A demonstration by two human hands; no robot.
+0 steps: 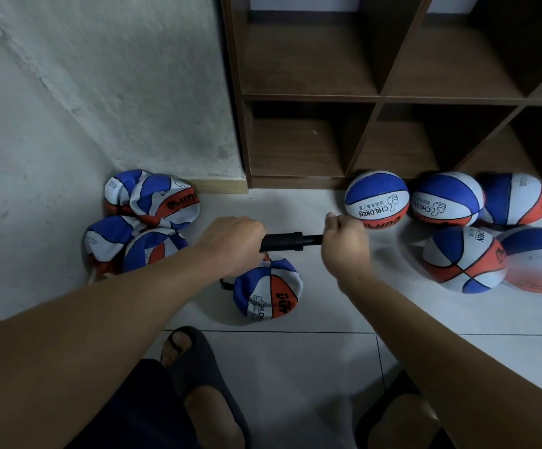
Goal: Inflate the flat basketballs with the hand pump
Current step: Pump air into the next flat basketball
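Observation:
A black hand pump [287, 242] is held level above the floor between my two hands. My left hand [230, 243] grips its barrel and my right hand [344, 241] grips its handle end; the rod looks almost fully pushed in. Just below the pump lies a flat blue, white and orange basketball [268, 291], crumpled on the tiles, with a thin black hose [226, 284] showing at its left edge. Several more flat balls [148, 218] are heaped in the left corner. Several round, inflated balls [444, 222] sit at the right.
A dark wooden cubby shelf [376, 98] with open compartments stands behind the inflated balls. A rough white wall [101, 92] fills the left. The floor is pale tile [295, 367]. My sandalled foot [182, 348] and knees are at the bottom of the view.

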